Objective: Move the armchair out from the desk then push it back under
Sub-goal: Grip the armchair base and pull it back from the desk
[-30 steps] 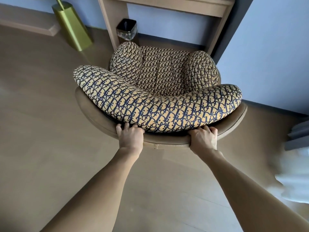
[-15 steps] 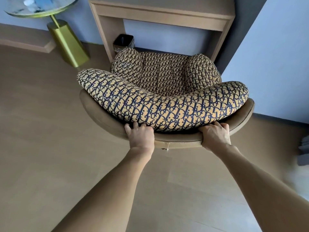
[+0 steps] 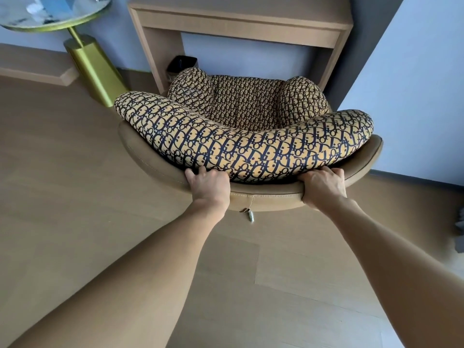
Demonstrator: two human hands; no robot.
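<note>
The armchair (image 3: pixel 251 146) has a tan shell and yellow cushions with a dark blue pattern. I see it from behind and above, its seat facing the light wooden desk (image 3: pixel 238 26). The front of the seat sits at the desk's opening, between its two side panels. My left hand (image 3: pixel 208 184) grips the top rim of the backrest left of centre, fingers tucked under the back cushion. My right hand (image 3: pixel 324 187) grips the same rim right of centre. One metal chair leg (image 3: pixel 250 217) shows below the shell.
A small black waste bin (image 3: pixel 182 65) stands under the desk at its left panel. A round side table (image 3: pixel 50 13) on a gold base (image 3: pixel 93 71) stands left of the desk. A wall closes in on the right. Wooden floor lies behind the chair.
The armchair has moved away from me toward the desk, its seat front now at the desk opening. Both hands keep their grip on the backrest, and my arms are stretched further.
</note>
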